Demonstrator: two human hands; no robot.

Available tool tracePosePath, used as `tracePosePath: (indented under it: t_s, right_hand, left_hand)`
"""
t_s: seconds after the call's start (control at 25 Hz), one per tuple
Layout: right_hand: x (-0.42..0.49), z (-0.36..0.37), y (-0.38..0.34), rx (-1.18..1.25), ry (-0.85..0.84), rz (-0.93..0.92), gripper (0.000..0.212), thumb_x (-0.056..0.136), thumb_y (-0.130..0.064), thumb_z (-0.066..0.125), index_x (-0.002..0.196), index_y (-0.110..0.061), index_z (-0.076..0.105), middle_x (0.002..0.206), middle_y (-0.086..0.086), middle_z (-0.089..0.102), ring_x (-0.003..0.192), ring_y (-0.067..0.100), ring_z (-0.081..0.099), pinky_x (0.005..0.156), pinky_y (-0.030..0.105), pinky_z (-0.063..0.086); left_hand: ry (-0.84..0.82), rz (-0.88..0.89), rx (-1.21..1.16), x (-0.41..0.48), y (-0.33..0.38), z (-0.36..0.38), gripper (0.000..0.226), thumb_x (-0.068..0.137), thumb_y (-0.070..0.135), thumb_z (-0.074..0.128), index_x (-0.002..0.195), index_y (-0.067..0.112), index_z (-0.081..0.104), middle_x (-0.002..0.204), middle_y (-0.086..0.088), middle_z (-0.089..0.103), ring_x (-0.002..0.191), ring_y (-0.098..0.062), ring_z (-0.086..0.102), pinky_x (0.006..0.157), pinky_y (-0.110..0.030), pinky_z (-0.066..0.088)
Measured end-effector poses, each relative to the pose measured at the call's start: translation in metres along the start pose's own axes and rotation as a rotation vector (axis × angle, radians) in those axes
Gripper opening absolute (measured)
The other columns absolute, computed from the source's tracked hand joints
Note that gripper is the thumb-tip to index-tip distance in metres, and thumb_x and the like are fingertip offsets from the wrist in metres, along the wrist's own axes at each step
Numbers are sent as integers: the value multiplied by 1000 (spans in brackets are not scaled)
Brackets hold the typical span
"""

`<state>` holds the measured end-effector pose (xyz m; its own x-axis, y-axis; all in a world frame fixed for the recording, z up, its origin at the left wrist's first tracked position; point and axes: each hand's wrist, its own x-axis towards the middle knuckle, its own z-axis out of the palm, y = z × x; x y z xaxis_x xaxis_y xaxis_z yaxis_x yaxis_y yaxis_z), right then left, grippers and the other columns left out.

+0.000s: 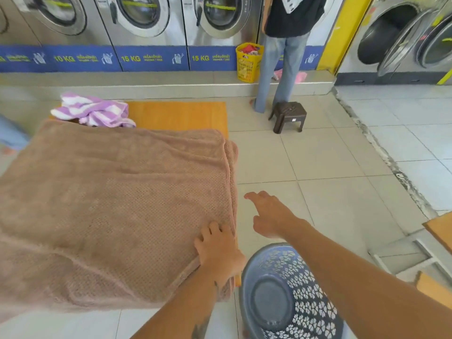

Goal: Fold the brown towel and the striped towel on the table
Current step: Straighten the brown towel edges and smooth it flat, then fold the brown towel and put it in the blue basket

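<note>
Rests the left hand [217, 250] flat on the near right corner of the brown waffle-textured towel [110, 204], fingers spread and nearly straight, gripping nothing. Stretches the right hand [269, 216] out just to the right, over the floor tiles beside the towel's layered edge, fingers loosely extended, empty and clear of the cloth.

Sees the brown towel spreading forward and leftward from the left hand, folded, covering most of the orange wooden table [181, 116]. Finds the purple-and-white striped towel [93, 111] crumpled at the table's far end, well apart from both hands.

Reads "10 KG" and "15 KG" in yellow on the blue band [151, 58] under the steel washing machines [144, 18] farther back.

Notes a blue-grey perforated plastic laundry basket [288, 294] directly under the right forearm. Farther ahead: a dark brown plastic stool [288, 116], a yellow mesh basket [249, 62] of clothes, and a person in jeans [281, 64] standing at the machines.
</note>
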<state>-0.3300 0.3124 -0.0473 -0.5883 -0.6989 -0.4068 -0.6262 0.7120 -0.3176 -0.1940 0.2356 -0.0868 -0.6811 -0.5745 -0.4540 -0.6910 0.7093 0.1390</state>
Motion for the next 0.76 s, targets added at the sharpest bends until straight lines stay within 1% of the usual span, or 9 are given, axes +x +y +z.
tracePosePath:
  t_s: [0.16,0.24,0.36,0.4,0.48,0.52,0.6,0.68,0.76]
  right_hand:
    - [45,-8,5,-180,-33,-146,81,81,-6,52,152,-29,19,148,10,31,131,36,36,96,46,48]
    - [66,-9,4,-241,-24,-194,86,78,-5,54,151,-29,16,147,13,30,127,37,37,92,46,50]
    - [100,-14,1,-301,32,-251,96,76,-4,59,153,-32,8,146,14,29,122,36,41,90,46,50]
    - [112,-17,1,-313,48,-269,97,77,-5,60,153,-34,6,145,14,29,121,37,42,91,47,50]
    - [135,-17,-1,-370,76,-312,98,79,-11,64,153,-36,5,145,15,29,121,37,42,91,46,49]
    - [144,-16,0,-417,96,-332,97,79,-15,66,153,-37,7,146,15,28,122,37,41,91,46,49]
    - [159,-12,2,-509,144,-370,90,78,-20,68,152,-35,17,145,15,26,127,38,36,93,45,47]
    - [167,-15,5,-573,213,-400,77,79,-21,68,146,-31,32,144,16,28,134,40,30,95,46,45]
    - [174,-24,2,-599,268,-418,62,83,-23,64,142,-27,42,144,16,33,134,41,31,95,48,44]
  left_hand:
    - [16,-47,-26,-4,5,-5,55,87,31,59,135,16,38,131,-7,45,120,-28,44,95,-40,43]
    - [37,-120,-188,-3,0,-10,42,89,22,56,128,17,41,115,-3,54,104,-23,54,86,-36,48]
    - [134,-230,-432,2,-14,-20,31,93,19,48,123,22,42,86,4,56,74,-14,56,64,-32,51]
    - [179,-242,-478,4,-18,-24,26,94,20,46,119,25,43,83,4,57,71,-13,56,61,-32,51]
    - [260,-227,-465,8,-26,-31,4,96,25,45,100,27,43,77,4,56,65,-12,54,56,-31,48]
    - [300,-206,-434,10,-29,-33,7,98,28,45,92,27,42,75,5,55,62,-11,51,53,-29,43]
    - [381,-156,-389,11,-36,-39,14,100,33,47,89,26,44,71,4,54,59,-11,49,49,-25,35]
    - [421,-93,-395,9,-44,-42,13,100,33,49,92,23,45,68,4,53,56,-12,48,49,-25,33]
    - [401,-60,-445,2,-51,-43,14,98,33,56,97,23,46,71,5,53,60,-13,51,52,-26,38]
